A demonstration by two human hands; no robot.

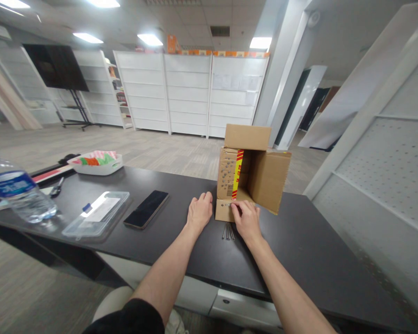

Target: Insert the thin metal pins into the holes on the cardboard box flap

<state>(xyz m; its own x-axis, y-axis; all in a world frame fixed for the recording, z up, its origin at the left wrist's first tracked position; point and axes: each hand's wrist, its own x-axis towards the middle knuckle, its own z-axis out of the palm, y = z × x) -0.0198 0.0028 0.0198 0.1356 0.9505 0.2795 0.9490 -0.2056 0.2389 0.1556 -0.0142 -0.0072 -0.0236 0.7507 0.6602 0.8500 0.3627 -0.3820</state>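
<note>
An open cardboard box [226, 178] stands on its side on the dark table, its opening facing me. Small round metal heads dot its left panel, and a few more sit in the lower front flap [221, 213]. My right hand [247, 218] is at that flap, thumb and finger pinched on what looks like a nail, mostly hidden by the fingertips. Several loose nails [228, 231] lie on the table just below the flap. My left hand [199, 211] rests palm down on the table left of the box, fingers loosely bent, holding nothing that I can see.
Left of my hands lie a black phone [146, 209] and a clear plastic case [97, 214]. Farther left are a water bottle [17, 190], keys [57, 187] and a white basket [97, 168] with colourful packets. A perforated white panel [397, 157] borders the right side.
</note>
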